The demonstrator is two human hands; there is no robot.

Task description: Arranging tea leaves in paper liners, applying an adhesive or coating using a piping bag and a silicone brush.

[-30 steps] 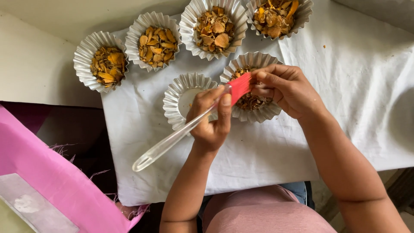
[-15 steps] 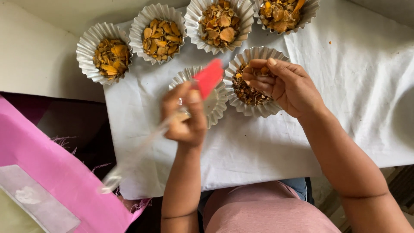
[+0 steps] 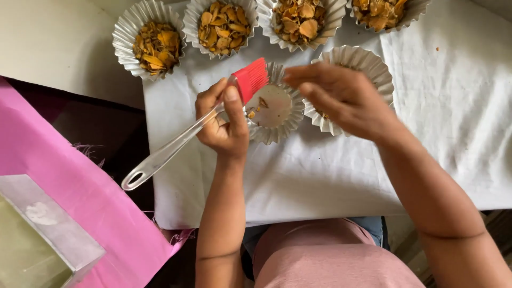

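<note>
My left hand (image 3: 223, 120) grips a pastry brush (image 3: 176, 140) with a clear handle; its red bristles (image 3: 250, 79) point up over the rim of a nearly empty fluted foil cup (image 3: 274, 106) that holds a few brown flakes. My right hand (image 3: 341, 96) hovers above a second foil cup (image 3: 368, 64), covering most of its contents, fingertips pinched toward the emptier cup. Whether the fingers hold flakes is hidden. Both cups rest on a white cloth (image 3: 320, 181).
Several foil cups filled with orange-brown dried flakes line the far edge, among them one at the far left (image 3: 154, 45) and its neighbour (image 3: 223, 25). A pink cloth (image 3: 80, 213) and a grey box (image 3: 37, 234) lie at the left.
My left hand swung the brush off the right cup and over to the emptier cup. My right hand lifted from the right cup and moved left.
</note>
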